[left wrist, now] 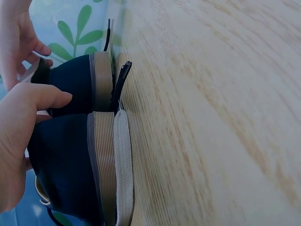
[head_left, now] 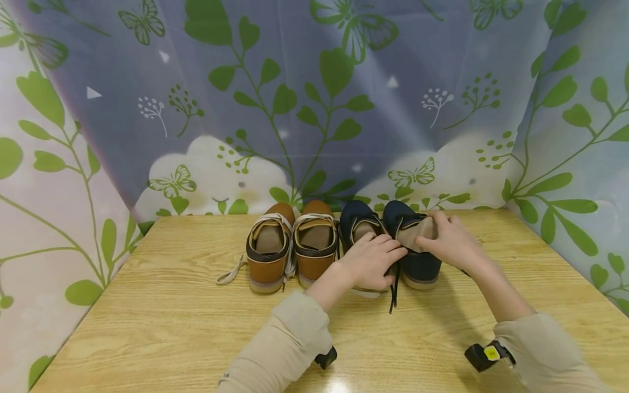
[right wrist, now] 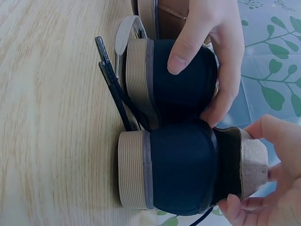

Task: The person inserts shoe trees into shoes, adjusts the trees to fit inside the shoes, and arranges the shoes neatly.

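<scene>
Two navy shoes stand side by side with their heels toward me. My right hand [head_left: 454, 243] pinches a beige insole [right wrist: 254, 165] whose heel end sticks up out of the right navy shoe [head_left: 421, 267]; its front end is hidden inside. The left hand [head_left: 366, 262] grips the heel of the left navy shoe [head_left: 355, 212], thumb on the back of the heel [left wrist: 66, 160] and fingers over the opening. Black laces [head_left: 395, 289] hang down between the two heels.
A pair of brown shoes [head_left: 267, 267] with cream laces stands just left of the navy pair. One cream lace [head_left: 228, 277] trails onto the wooden table [head_left: 172, 305]. A printed cloth [head_left: 304, 136] rises behind the shoes and along both sides.
</scene>
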`<action>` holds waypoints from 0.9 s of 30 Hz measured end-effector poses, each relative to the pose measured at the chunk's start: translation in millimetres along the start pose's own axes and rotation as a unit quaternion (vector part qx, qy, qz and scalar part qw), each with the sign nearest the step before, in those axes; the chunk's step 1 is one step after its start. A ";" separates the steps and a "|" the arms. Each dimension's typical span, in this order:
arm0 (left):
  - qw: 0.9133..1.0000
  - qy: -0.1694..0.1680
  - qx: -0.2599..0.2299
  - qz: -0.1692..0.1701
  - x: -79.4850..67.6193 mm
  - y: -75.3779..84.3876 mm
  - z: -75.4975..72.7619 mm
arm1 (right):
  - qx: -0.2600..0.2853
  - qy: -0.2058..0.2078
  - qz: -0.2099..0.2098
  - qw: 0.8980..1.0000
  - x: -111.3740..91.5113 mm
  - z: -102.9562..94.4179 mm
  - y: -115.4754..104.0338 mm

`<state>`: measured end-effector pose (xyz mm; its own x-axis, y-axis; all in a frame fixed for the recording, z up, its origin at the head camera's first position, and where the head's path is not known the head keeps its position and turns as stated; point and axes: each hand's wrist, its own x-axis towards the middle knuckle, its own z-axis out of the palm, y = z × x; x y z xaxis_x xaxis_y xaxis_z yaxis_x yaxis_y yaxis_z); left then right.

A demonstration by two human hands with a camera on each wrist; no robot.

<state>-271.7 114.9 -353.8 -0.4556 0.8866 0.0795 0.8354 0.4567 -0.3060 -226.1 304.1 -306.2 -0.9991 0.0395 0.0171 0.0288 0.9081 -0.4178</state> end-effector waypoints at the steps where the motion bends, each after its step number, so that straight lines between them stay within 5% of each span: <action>1: 1.000 0.000 0.001 0.000 -0.1 0.0 0.1 | -0.001 0.001 0.001 1.000 0.3 0.6 -0.1; 27: 1.000 0.005 -0.003 0.004 -0.8 -0.4 1.4 | -0.003 0.003 -0.003 1.000 6.4 7.5 -1.6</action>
<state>-272.1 114.0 -355.0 -0.4464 0.8906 0.0864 0.8404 0.4505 -0.3014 -232.7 299.7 -312.2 -0.9990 0.0373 0.0254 0.0235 0.9107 -0.4123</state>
